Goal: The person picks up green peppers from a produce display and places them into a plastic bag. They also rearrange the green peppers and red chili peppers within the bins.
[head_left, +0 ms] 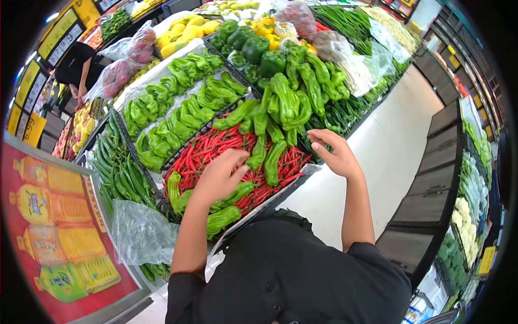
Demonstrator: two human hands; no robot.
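My left hand [222, 174] hovers over a crate of thin red chilies [208, 146], thumb and fingers apart and nothing seen between them. Long green peppers [223, 221] lie on the chilies beneath and beside it. Off the crate's right edge, my right hand [337, 155] is raised with its fingers loosely bent, apart and holding nothing. A heap of larger wrinkled green peppers [285, 100] rises just beyond the hands, and some of them spill down onto the chilies.
Rows of light green peppers [189, 116] fill the neighbouring crate, with dark green chilies [127, 178] to the left. A clear plastic bag [143, 232] lies at the near left. Dark cabinets [423, 200] line the aisle's right side. Another person [81, 65] stands at far left.
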